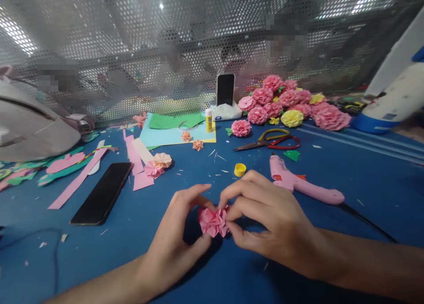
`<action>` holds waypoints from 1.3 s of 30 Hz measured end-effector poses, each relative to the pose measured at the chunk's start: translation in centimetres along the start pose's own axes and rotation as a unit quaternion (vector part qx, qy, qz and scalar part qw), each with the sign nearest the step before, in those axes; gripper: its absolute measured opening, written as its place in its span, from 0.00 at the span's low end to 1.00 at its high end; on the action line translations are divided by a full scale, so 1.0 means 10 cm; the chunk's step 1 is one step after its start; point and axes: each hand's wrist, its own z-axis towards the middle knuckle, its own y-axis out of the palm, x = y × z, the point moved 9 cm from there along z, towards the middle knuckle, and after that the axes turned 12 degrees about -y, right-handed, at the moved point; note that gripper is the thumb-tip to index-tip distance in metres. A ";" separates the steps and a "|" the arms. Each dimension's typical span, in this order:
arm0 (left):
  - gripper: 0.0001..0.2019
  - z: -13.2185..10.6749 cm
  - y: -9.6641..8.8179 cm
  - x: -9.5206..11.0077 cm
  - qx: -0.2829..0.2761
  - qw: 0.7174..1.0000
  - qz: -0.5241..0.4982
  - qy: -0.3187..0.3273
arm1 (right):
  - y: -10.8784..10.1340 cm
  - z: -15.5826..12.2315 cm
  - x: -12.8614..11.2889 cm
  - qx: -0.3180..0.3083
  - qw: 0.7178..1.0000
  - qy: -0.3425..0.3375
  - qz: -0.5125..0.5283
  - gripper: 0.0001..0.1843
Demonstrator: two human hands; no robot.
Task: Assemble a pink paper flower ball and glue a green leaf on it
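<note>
Between my hands is a pink paper flower (213, 222) with folded, pleated petals, held just over the blue tabletop. My left hand (180, 224) grips its left side, with the thumb below and a finger above. On the other side, my right hand (265, 211) pinches the petals between thumb and fingertips. The flower's underside is hidden. Just beyond my right hand lies a pink hot glue gun (306, 187). A yellow cap (240, 169) rests in front of my fingers.
Red-and-yellow-handled scissors (270, 140) lie ahead, near a pile of paper flowers (291, 98). A glue stick (208, 120) stands on coloured paper sheets (162, 134). On the left are a black phone (102, 193), paper strips (77, 178) and pleated rosettes (158, 164). A perforated metal screen (132, 43) rises behind.
</note>
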 end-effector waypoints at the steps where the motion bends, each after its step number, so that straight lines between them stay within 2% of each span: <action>1: 0.36 0.00 -0.02 -0.03 0.009 1.000 -0.018 -0.012 | -0.01 -0.01 0.03 0.007 1.000 0.007 0.016 0.09; 4: 0.36 0.00 -0.07 -0.09 0.032 0.998 -0.049 -0.035 | 0.00 -0.02 0.11 0.002 0.999 0.013 0.041 0.07; 8: 0.35 -0.01 -0.11 -0.12 0.035 0.998 -0.050 -0.028 | 0.00 0.00 0.18 -0.017 0.999 0.024 0.037 0.02; 17: 0.33 -0.05 -0.06 0.10 0.032 0.992 0.083 0.094 | 0.00 0.03 -0.01 -0.030 0.999 -0.019 -0.022 0.01; 27: 0.33 -0.02 0.05 0.10 -0.004 0.981 0.160 0.105 | 0.12 0.03 -0.04 -0.103 0.991 -0.020 -0.082 0.05; 33: 0.29 -0.06 0.08 0.15 0.009 0.972 0.187 0.139 | 0.19 -0.04 -0.10 -0.142 0.976 -0.081 -0.145 0.15; 35: 0.30 -0.06 0.08 0.13 0.010 0.973 0.187 0.133 | 0.20 -0.04 -0.10 -0.137 0.977 -0.083 -0.142 0.16; 39: 0.31 -0.06 0.09 0.11 0.007 0.974 0.189 0.127 | 0.16 -0.03 -0.09 -0.104 0.986 -0.057 -0.120 0.12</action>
